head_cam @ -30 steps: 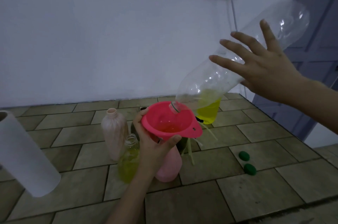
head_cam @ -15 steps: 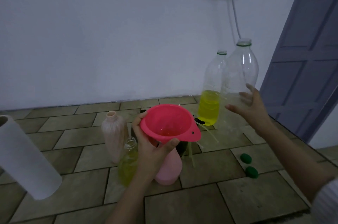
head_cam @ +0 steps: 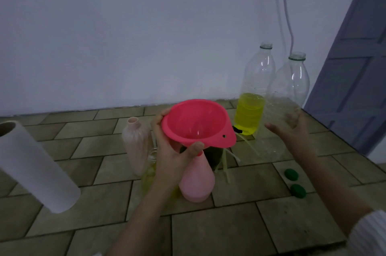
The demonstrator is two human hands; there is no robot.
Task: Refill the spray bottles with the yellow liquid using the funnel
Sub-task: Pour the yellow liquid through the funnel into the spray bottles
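My left hand grips the pink funnel by its rim, tilted over the neck of the pink spray bottle; my thumb hides the spout. Left of it stand a pale pink bottle and a small clear bottle holding yellow liquid, both uncapped. At the back right a big clear bottle holds yellow liquid in its lower part. Beside it stands an empty big bottle. My right hand hovers in front of the empty bottle's lower part, fingers loose and holding nothing.
Two green caps lie on the tiled counter at the right. Pale dip tubes and a dark object lie behind the pink bottle. A white paper roll juts in at the left. A door borders the right edge.
The big bottle went from tipped over the funnel to standing upright beside the other big bottle. My right hand has let go of it. The funnel has tilted slightly.
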